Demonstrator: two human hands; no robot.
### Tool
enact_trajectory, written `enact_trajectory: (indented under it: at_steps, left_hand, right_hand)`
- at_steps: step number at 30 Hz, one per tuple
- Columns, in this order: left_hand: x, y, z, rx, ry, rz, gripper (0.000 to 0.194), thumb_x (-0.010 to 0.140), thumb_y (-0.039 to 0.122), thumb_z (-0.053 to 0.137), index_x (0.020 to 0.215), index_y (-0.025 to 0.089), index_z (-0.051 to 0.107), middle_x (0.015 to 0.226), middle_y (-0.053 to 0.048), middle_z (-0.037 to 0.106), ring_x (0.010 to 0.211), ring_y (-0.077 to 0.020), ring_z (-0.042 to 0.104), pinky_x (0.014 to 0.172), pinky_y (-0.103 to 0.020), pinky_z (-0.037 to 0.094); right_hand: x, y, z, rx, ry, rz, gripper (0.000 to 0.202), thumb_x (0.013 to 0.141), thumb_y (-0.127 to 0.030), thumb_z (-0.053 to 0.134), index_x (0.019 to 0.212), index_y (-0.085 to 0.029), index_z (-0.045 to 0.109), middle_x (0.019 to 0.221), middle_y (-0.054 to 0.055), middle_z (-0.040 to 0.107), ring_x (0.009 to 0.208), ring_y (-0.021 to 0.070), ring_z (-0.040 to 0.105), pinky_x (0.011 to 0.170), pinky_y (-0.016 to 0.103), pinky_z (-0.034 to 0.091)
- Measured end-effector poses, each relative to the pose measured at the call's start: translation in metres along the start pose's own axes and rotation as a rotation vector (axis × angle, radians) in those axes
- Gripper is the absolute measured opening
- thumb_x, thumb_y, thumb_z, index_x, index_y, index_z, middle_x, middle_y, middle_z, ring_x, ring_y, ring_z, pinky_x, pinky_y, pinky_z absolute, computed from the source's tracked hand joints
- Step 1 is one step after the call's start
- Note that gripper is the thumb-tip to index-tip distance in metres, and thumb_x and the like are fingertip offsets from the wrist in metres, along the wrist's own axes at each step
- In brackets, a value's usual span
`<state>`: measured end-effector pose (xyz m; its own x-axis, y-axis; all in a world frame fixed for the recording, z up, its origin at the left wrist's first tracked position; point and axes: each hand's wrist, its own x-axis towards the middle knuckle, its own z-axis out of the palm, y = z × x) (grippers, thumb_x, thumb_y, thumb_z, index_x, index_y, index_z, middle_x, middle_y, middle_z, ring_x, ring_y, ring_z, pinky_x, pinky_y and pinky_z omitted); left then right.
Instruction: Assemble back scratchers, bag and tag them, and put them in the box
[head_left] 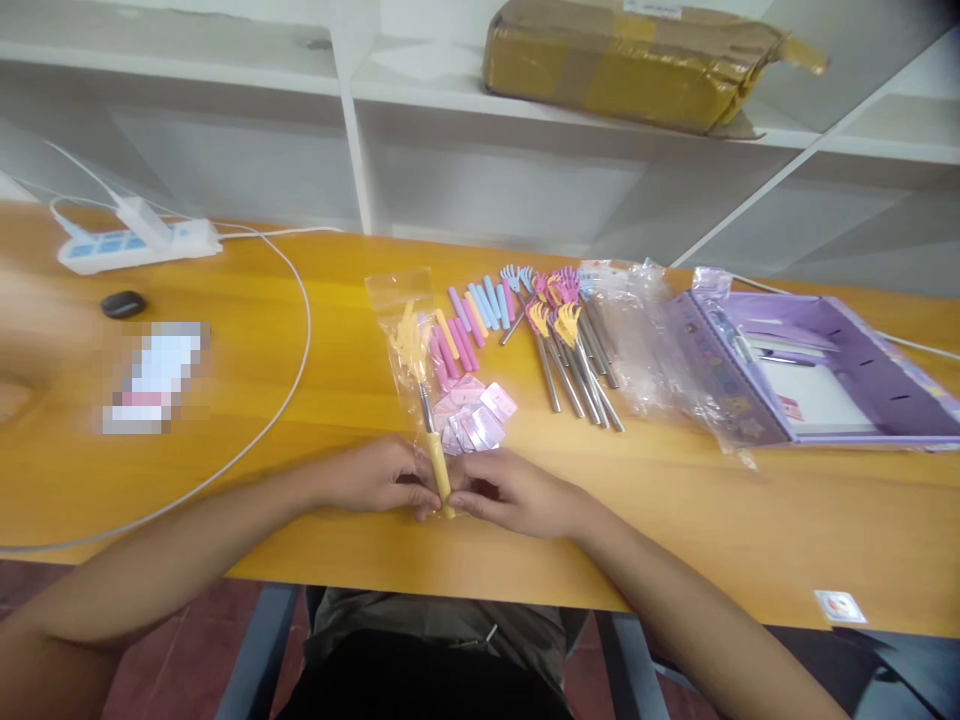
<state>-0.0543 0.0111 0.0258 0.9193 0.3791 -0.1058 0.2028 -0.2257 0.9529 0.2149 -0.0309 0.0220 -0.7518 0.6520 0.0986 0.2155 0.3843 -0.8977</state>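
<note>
Near the table's front edge, a yellow back scratcher point(439, 465) with a hand-shaped head and metal shaft lies inside a clear plastic bag point(397, 290). My left hand point(382, 478) pinches the bag and handle end from the left. From the right, my right hand point(517, 492) grips the same end, thumb on it. Just beyond my hands is a pile of small pink and purple cards point(476, 415). Behind it lie loose pink, blue and yellow handle tubes point(480, 305). To their right are several metal scratcher rods point(577, 370) with coloured hand-shaped heads.
Clear plastic bags point(637, 330) lie beside a purple open box point(862, 440) on the right. At the left are a power strip point(135, 245), a black earbud case point(123, 304), a blurred-out phone point(161, 365) and a white cable point(306, 330). A taped carton point(622, 65) rests on the shelf.
</note>
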Motion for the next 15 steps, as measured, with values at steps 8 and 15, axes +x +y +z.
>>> enact_trajectory:
  at_steps: [8, 15]
  left_hand:
    - [0.002, 0.004, 0.005, 0.151, -0.026, 0.151, 0.025, 0.111, 0.033, 0.063, 0.112, 0.028, 0.087, 0.114, -0.011, 0.086, 0.108, -0.0261, 0.08, 0.101, -0.037, 0.059]
    - [-0.004, -0.01, 0.004, 0.026, 0.464, -0.048, 0.051, 0.107, 0.067, 0.065, 0.103, 0.018, 0.078, 0.085, -0.006, 0.076, 0.071, -0.0181, 0.068, 0.068, -0.028, 0.052]
  right_hand:
    - [0.0, -0.002, 0.002, -0.049, -0.034, 0.038, 0.025, 0.107, -0.041, 0.074, 0.098, -0.019, 0.067, 0.076, -0.004, 0.065, 0.064, 0.0102, 0.054, 0.06, 0.023, 0.04]
    - [-0.001, 0.0, 0.005, -0.072, -0.086, 0.006, 0.025, 0.097, -0.032, 0.083, 0.082, -0.019, 0.069, 0.073, -0.005, 0.066, 0.062, 0.0094, 0.058, 0.061, 0.023, 0.04]
